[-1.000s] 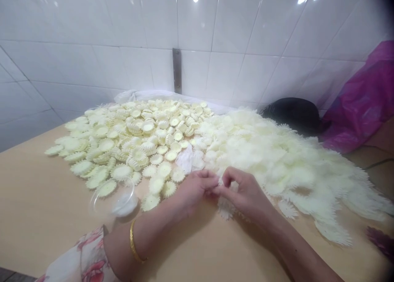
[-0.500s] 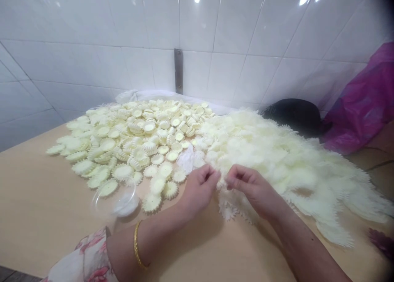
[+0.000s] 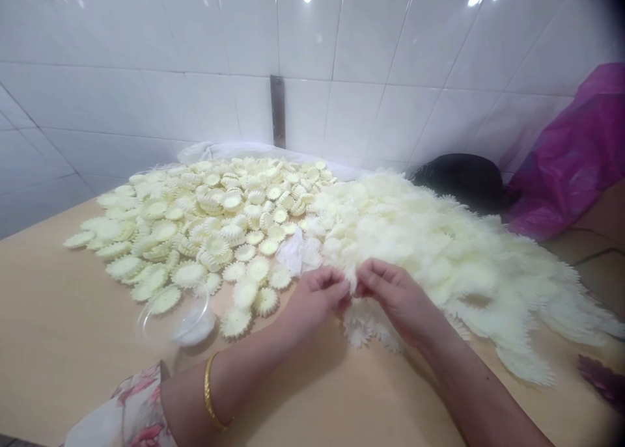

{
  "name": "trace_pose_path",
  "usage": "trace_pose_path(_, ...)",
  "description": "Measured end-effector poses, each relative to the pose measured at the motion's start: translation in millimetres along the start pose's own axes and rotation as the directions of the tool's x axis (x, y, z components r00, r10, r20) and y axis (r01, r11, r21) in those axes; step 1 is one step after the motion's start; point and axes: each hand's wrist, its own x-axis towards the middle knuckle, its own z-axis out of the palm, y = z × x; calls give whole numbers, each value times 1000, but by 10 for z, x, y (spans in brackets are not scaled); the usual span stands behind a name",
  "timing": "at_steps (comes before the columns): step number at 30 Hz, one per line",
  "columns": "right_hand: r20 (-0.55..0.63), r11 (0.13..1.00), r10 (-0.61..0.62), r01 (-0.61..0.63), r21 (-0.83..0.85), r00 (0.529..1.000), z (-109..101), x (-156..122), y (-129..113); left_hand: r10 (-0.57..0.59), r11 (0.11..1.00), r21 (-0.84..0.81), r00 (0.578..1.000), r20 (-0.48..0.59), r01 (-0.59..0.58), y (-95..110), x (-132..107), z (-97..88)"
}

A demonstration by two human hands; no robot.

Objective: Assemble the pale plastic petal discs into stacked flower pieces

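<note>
My left hand (image 3: pixel 317 300) and my right hand (image 3: pixel 398 300) face each other above the table, thumbs and fingertips pinched. Between them is a thin whitish petal piece (image 3: pixel 351 278), partly hidden by the fingers. Below the hands lie some white scalloped petals (image 3: pixel 364 326). A large heap of thin, pale yellow flower-petal layers (image 3: pixel 434 252) spreads behind and to the right of my right hand. Beyond my left hand is a pile of pale yellow discs with crimped edges (image 3: pixel 166 229). A crumpled white scrap (image 3: pixel 291 252) lies between the two heaps.
A clear round dish with white contents (image 3: pixel 194 325) stands left of my left forearm on the wooden table (image 3: pixel 58 343). At the back right are a black rounded object (image 3: pixel 459 181) and a magenta plastic bag (image 3: pixel 569 151). A dark red scalloped piece (image 3: pixel 601 379) lies at the right edge.
The view has shifted slightly, moving the scene a little left. My hands stay close together, and more of the whitish petal piece shows between the fingertips.
</note>
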Motion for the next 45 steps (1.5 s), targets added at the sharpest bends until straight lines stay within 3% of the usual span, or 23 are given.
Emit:
trace_pose_path(5,-45,987,-78,71,-142,996,6,-28,-48,-71,986,-156,997,-30,65,10,20,3)
trace_pose_path(10,-34,957,-117,104,-270,993,13,-40,-58,-112,970,-217,994,7,111,24,32,-5)
trace_pose_path(18,-34,903,-153,126,-410,988,21,-46,-56,-49,993,-103,996,74,56,15,40,-91)
trace_pose_path(23,-18,841,-187,150,-519,982,-38,-44,-85,-9,1000,5,1000,15,9,36,79,-134)
trace_pose_path(37,72,621,-301,253,-742,951,-114,-18,-68,-2,998,63,1000,-10,2,44,99,-152)
trace_pose_path(41,35,591,-326,233,-772,945,-136,0,-70,-9,999,40,998,-62,11,85,113,-155)
trace_pose_path(43,-70,575,-337,146,-805,939,-214,16,-82,-33,999,-5,992,-120,33,135,126,-198)
trace_pose_path(45,-229,562,-375,24,-827,898,-322,36,-94,-32,997,-78,980,-195,17,196,142,-252)
